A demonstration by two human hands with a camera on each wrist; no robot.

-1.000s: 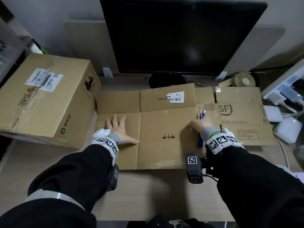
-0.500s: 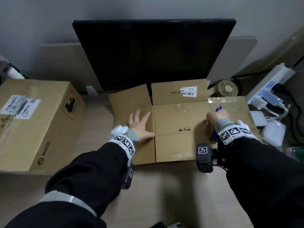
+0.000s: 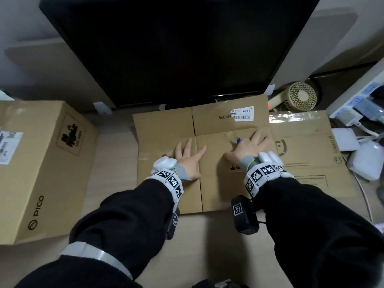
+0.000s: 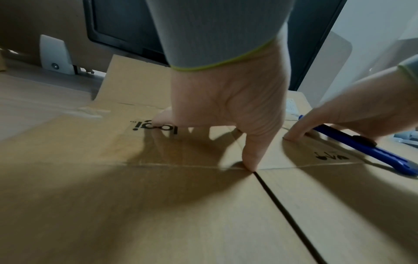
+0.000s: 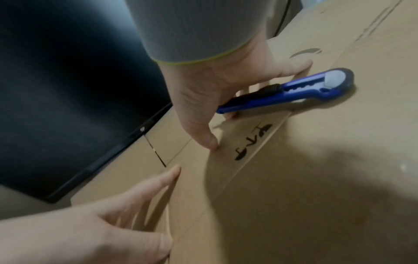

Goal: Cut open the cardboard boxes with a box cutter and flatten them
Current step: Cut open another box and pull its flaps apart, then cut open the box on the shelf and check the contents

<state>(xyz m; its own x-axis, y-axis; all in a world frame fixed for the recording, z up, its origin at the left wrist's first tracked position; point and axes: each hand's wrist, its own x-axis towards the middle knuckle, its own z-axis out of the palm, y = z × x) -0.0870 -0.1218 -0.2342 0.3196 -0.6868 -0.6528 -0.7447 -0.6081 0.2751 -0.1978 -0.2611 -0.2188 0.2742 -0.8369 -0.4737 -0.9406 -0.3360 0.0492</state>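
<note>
- Flattened cardboard box (image 3: 209, 163) lies flat on the desk (image 3: 116, 163), in front of the dark monitor (image 3: 176, 48); white barcode label on its far flap.
- Left hand (image 3: 188, 157) palm down on the flattened cardboard box, fingers straight and spread, pressing; thumb tip sits at the slit between two flaps in the left wrist view.
- Right hand (image 3: 248, 145) also spread on the cardboard, just right of the left hand, fingers extended.
- Blue box cutter (image 5: 291, 91) lies on the cardboard under the right hand; fingers seem to rest over it, thumb down on the cardboard. Can't say for sure whether it is actually pinched or only pinned flat.
- Cutter's blue end pokes out past the fingers in the head view (image 3: 239, 140).
- Second flattened box (image 3: 311, 146) lies under the first, sticking out to the right.
- Closed PICO box (image 3: 39, 163) stands on the desk, left of the flat cardboard, apart from it.
- Small beige fan (image 3: 302, 96) and white power strip (image 3: 361, 100) at far right.
</note>
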